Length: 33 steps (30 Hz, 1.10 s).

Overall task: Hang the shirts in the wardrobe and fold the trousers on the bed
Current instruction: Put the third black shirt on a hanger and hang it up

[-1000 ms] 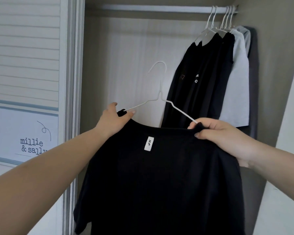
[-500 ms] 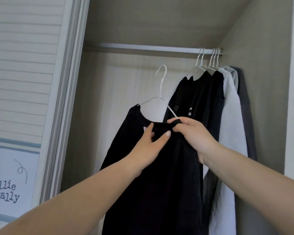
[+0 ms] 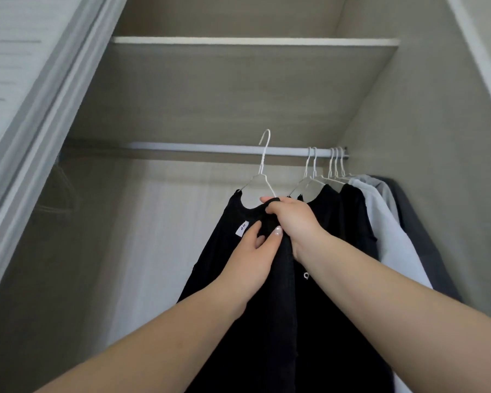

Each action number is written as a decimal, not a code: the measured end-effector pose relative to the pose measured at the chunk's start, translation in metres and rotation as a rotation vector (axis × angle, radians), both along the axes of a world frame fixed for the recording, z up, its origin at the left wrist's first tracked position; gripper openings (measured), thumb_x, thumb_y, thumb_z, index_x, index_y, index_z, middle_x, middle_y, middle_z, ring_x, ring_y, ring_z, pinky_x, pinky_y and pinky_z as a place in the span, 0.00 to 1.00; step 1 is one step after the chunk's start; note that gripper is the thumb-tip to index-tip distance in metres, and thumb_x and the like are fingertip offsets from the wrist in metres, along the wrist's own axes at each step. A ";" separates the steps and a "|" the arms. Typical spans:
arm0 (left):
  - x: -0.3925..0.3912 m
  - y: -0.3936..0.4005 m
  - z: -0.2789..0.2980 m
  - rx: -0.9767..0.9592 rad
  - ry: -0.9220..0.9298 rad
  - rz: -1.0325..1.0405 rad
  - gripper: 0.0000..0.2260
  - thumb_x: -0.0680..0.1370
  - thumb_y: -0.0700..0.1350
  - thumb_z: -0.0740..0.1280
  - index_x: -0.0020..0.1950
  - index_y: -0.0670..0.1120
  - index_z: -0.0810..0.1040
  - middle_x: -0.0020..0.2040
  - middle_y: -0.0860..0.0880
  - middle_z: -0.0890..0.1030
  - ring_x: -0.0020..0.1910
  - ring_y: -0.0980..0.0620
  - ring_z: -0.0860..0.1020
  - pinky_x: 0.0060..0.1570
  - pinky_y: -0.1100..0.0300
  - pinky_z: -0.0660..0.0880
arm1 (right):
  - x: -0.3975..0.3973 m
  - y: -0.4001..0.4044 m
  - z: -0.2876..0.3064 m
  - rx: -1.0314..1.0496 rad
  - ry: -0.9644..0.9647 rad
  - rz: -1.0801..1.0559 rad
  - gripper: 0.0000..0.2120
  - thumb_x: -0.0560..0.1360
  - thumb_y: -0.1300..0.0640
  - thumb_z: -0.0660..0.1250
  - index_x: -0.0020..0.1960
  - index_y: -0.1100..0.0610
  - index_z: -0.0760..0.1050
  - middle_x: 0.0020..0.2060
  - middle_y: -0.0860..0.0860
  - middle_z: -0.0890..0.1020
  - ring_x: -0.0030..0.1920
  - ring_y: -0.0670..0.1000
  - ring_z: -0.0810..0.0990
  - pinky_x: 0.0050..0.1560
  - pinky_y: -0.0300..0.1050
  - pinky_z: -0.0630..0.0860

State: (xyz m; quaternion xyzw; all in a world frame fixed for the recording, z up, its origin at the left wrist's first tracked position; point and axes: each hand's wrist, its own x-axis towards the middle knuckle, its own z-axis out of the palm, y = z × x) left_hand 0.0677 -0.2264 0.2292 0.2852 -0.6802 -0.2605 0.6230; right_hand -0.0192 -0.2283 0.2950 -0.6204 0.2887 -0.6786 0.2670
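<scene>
- Head view: a black T-shirt (image 3: 230,251) on a white wire hanger (image 3: 262,177) is held up inside the wardrobe, the hook raised at the rail (image 3: 210,148); whether it rests on the rail cannot be told.
- The collar is clamped in the right hand (image 3: 292,222).
- The fabric below is pinched by the left hand (image 3: 253,256).
- Hung black and grey shirts (image 3: 360,217) are seen just right.

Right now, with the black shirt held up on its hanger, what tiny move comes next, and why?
Probably lift a little and tip the white hanger hook over the rail. The hook sits level with the rail but is not seen over it, while the right hand grips the black shirt collar and the left hand holds it below.
</scene>
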 end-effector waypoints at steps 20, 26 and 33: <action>-0.064 -0.105 0.070 -0.244 -0.134 -0.177 0.14 0.82 0.50 0.57 0.64 0.64 0.74 0.62 0.55 0.78 0.61 0.55 0.77 0.65 0.51 0.71 | -0.072 -0.121 0.115 0.047 -0.012 -0.209 0.13 0.75 0.60 0.65 0.57 0.66 0.74 0.53 0.63 0.79 0.54 0.61 0.80 0.59 0.55 0.76; -0.063 -0.115 0.061 -0.214 -0.131 -0.234 0.14 0.83 0.49 0.57 0.62 0.62 0.76 0.59 0.56 0.81 0.59 0.55 0.79 0.65 0.52 0.72 | -0.073 -0.123 0.115 0.116 0.099 -0.277 0.12 0.75 0.64 0.63 0.57 0.66 0.74 0.48 0.61 0.75 0.48 0.57 0.75 0.59 0.52 0.73; -0.051 -0.112 0.046 -0.149 -0.047 -0.247 0.16 0.82 0.51 0.59 0.70 0.57 0.71 0.63 0.56 0.79 0.62 0.55 0.76 0.66 0.52 0.70 | -0.069 -0.121 0.102 -0.151 0.155 -0.460 0.07 0.77 0.58 0.59 0.48 0.60 0.74 0.43 0.53 0.76 0.48 0.55 0.75 0.47 0.43 0.67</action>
